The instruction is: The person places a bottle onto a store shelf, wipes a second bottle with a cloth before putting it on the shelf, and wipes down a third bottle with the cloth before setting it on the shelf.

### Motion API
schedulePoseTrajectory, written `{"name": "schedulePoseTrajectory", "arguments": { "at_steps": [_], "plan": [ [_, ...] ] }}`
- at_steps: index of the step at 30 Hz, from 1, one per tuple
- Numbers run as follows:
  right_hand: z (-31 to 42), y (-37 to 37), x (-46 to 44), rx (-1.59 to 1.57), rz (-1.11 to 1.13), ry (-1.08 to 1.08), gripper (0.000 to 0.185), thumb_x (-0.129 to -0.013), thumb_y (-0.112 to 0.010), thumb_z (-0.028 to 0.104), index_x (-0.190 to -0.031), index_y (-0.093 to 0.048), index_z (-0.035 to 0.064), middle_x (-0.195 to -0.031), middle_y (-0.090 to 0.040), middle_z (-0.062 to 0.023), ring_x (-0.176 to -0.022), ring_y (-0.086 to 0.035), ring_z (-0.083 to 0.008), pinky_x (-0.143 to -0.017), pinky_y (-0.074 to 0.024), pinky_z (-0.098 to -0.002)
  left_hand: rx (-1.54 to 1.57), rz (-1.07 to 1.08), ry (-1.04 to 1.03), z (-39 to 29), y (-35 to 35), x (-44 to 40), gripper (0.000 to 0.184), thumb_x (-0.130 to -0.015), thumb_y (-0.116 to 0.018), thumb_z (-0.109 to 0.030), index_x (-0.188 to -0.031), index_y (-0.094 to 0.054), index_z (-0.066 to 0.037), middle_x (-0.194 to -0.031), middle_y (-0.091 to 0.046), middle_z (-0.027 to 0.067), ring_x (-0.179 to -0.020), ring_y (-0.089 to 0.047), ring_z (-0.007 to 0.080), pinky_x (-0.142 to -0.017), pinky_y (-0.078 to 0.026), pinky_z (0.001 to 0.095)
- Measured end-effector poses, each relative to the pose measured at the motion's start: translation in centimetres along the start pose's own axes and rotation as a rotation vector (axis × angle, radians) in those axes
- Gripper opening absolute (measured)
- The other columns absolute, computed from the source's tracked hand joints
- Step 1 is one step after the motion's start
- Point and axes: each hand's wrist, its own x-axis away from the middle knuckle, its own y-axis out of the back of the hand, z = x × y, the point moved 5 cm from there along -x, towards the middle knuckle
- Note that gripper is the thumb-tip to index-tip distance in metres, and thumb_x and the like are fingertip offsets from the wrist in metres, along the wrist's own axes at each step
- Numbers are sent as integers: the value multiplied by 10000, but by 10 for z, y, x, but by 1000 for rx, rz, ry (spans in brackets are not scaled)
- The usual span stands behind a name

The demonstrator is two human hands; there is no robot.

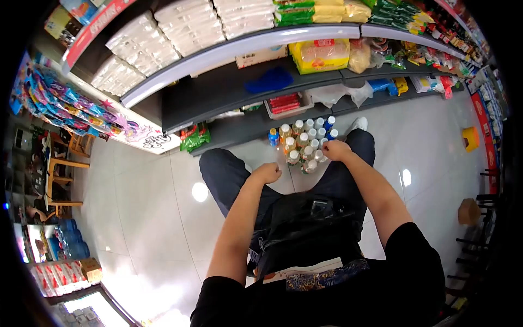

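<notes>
Watching the bottles point(303, 139), standing crowded on the floor point(152, 207) just left of the right grip point(336, 151); I'm judging that a sideways knuckle bump could be toppling several. That grip is sitting curled against the cluster's edge; pinching or merely touching, I can't tell. Left grip point(268, 173) is hanging curled, apart from them, closure unclear.

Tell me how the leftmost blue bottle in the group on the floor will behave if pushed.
The leftmost blue bottle could tip if pushed high up, since it stands upright and looks taller than it is wide. Once down, its rounded body would probably roll across the smooth-looking floor tiles.
</notes>
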Motion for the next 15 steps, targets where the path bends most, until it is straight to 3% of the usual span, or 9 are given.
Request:
{"name": "schedulePoseTrajectory", "arguments": {
  "at_steps": [3,6,12,15],
  "plan": [
    [-3,-35,-25,-122,50,77,239,-827,-576,281,-950,-661,95,-897,-691,-144,-856,-659,-346,-765,-514,-449,-19,30,18,-2,3,-2,339,-883,-566,-329,-988,-645,-17,-961,-669,221,-928,-624,395,-831,-486,455],
    [0,-59,-43,-55,222,138,277,-825,-561,289,-999,-687,115,-941,-690,-145,-891,-652,-340,-786,-512,-435,-55,63,14,-7,2,0,366,-888,-554,-334,-1039,-624,-9,-973,-666,227,-946,-622,395,-845,-482,454],
    [26,-58,-83,-157,181,202,220,-820,-588,252,-932,-659,77,-883,-685,-159,-823,-657,-342,-732,-512,-445,-148,225,141,6,23,-35,394,-869,-523,-310,-1128,-588,-20,-1126,-640,187,-1052,-610,353,-881,-494,459],
    [49,-64,-113,-190,126,220,235,-819,-596,246,-981,-635,79,-832,-677,-163,-807,-661,-333,-744,-520,-442,-77,148,232,27,31,-64,396,-858,-544,-289,-1153,-566,-26,-1168,-617,185,-1073,-604,346,-888,-495,462]
  ]
}}
